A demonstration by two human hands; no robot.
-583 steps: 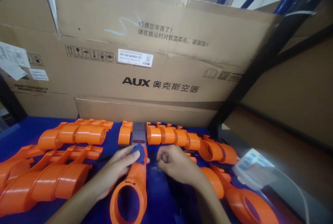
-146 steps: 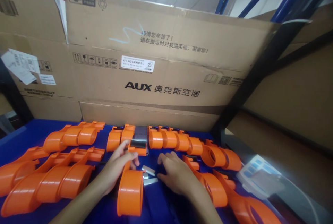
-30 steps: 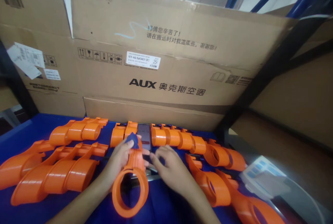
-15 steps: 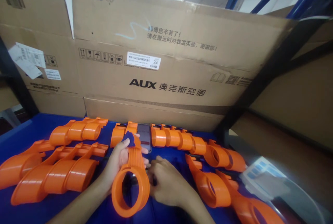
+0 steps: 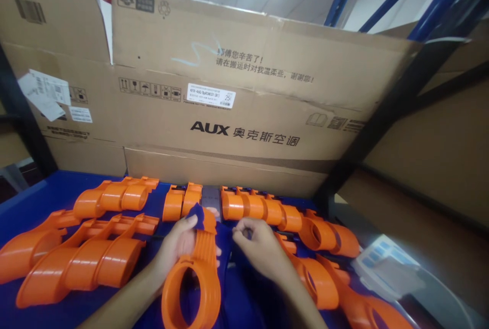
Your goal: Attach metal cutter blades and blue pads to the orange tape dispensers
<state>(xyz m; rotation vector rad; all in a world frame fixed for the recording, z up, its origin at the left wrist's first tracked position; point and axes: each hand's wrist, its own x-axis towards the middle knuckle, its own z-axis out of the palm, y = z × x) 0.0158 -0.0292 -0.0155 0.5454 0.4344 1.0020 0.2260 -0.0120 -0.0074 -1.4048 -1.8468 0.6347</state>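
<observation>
At lower centre of frame, left hand (image 5: pixel 178 247) grips orange ring part (image 5: pixel 205 251), thumb on blue piece (image 5: pixel 196 215) at upper end; right hand (image 5: pixel 259 245) just beside, fingers curled, contents unclear; held part seemingly unfinished; orange row (image 5: pixel 252 207) right of centre shows black bits (image 5: pixel 228 188), likely done; rows at left (image 5: pixel 82 264) show none, likely still undone.

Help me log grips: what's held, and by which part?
Left hand: the orange ringed part, by its narrow end, thumb at the blue piece. Right hand: curled; cannot tell whether it holds anything.
</observation>
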